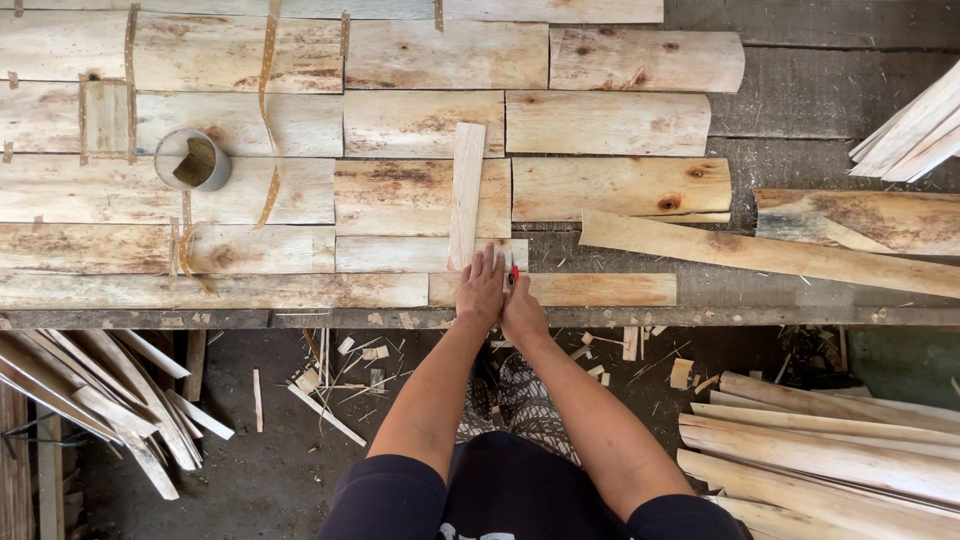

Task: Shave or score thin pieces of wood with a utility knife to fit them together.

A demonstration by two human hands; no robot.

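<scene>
Left hand (481, 288) flat, fingers spread on upright wood strip (466, 193); right hand (520, 305) closed around red-tipped tool (515, 272) beside it, over veneer sheets (420, 125)

Free room and obstacles on the workbench (820, 100). Bare dark surface is seen toward the far right corner, between the veneer sheets (420, 120) and the stacked slats (915, 130) at the right edge. The left and middle of the bench are covered by flat sheets, over which passage is open except at the upright tape roll (192, 160) near the left. A narrow strip (466, 195) lies across the sheets at mid-bench. The near edge at centre is occupied by the left hand (481, 290) and right hand (522, 312). A long slanted plank (770, 255) bars the right side.
</scene>
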